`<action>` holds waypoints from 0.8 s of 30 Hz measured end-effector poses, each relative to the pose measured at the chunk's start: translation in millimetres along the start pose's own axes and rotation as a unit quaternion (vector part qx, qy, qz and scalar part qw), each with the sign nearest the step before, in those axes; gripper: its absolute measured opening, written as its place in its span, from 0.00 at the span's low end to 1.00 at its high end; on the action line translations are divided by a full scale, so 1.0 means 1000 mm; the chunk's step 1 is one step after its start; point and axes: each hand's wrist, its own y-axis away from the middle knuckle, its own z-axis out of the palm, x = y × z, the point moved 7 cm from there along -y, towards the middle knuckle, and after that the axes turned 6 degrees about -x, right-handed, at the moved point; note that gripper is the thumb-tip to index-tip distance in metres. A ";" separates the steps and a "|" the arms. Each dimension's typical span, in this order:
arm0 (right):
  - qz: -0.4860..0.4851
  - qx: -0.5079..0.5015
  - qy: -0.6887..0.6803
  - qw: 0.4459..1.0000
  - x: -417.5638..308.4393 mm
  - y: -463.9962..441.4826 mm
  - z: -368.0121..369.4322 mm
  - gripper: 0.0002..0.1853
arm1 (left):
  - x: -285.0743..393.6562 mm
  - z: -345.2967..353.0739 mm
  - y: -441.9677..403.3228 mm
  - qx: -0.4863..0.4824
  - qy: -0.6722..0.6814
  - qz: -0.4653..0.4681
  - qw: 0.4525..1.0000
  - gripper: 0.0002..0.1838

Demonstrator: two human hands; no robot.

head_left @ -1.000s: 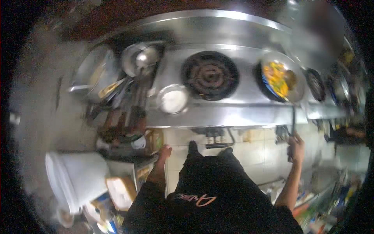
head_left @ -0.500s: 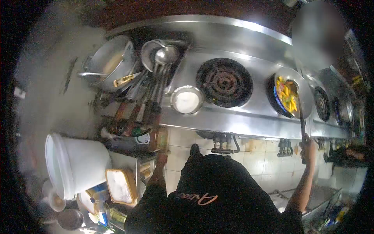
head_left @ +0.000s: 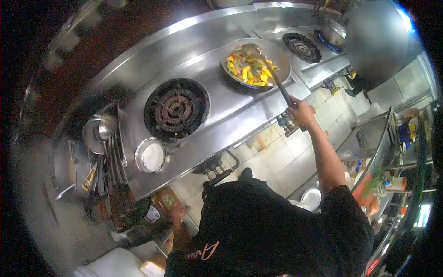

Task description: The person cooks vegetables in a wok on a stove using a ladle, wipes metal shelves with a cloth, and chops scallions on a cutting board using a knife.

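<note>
My right hand point(head_left: 302, 114) is closed round the dark handle of a ladle point(head_left: 279, 83). The ladle's bowl rests at the far side of a wide pan point(head_left: 281, 60), among yellow, green and reddish food pieces point(head_left: 249, 72). Blue flame shows under the pan's near edge. My left hand point(head_left: 178, 213) hangs low at the left, near the counter's front; it is blurred and its fingers are not clear. A bare round burner point(head_left: 176, 109) lies left of the pan, and a metal bowl of white contents point(head_left: 152, 155) stands nearer me.
Several ladles and long-handled tools point(head_left: 114, 159) lie at the left beside a large pot point(head_left: 69, 171). Below is a white bucket point(head_left: 110, 264). Another person point(head_left: 376, 44) stands at the upper right near more burners point(head_left: 302, 47). Shelves with goods point(head_left: 392, 184) are at the right.
The view has turned towards the right, so the stove now runs diagonally. The ladle's bowl has shifted to the far side of the pan, with my right hand still on its handle.
</note>
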 end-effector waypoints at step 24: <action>-0.076 -0.091 0.201 0.972 0.024 -0.066 -0.013 0.20 | 0.006 -0.047 0.004 0.112 -0.160 0.029 0.980 0.18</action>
